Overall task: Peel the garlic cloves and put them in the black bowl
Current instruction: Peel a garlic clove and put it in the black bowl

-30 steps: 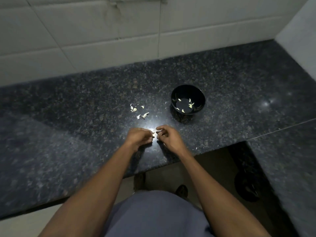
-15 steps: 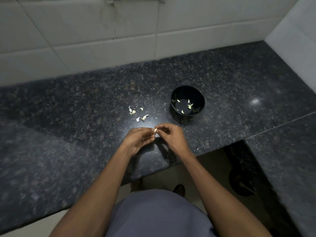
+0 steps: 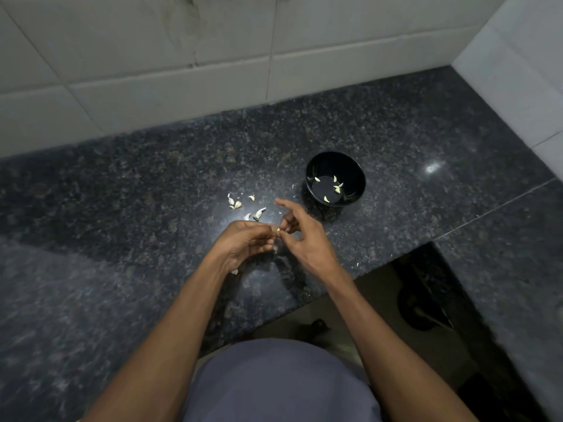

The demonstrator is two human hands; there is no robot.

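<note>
I see the small pale garlic clove (image 3: pixel 278 230) held above the counter, between the two hands, where their fingertips meet. The left hand (image 3: pixel 243 243) has its fingers curled inward and pinches the clove from its left side. The right hand (image 3: pixel 304 239) pinches the same clove from its right side with thumb and bent fingers; its index finger sticks out straight, pointing away from me. Both hands are raised off the surface, near the front edge of the counter.

Beyond the hands, and just to their left, I note a loose scatter of pale garlic pieces and papery skins (image 3: pixel 243 207) lying on the stone. I cannot tell which of these are whole cloves and which are peel. Beyond the right hand and slightly to its right stands the round glossy black bowl (image 3: pixel 335 166), upright, apart from the hands. Several small pale cloves (image 3: pixel 330 188) lie on its bottom.

Everything rests on a dark speckled granite countertop (image 3: pixel 122 208) with a polished face that shows bright light reflections. A second slab of the same stone runs along the right, meeting the first at a seam. Large white wall tiles (image 3: pixel 152 71) cover the wall behind and the side wall at right. Below the counter edge I see the person's grey-blue garment (image 3: pixel 274 382) and a dim floor
</note>
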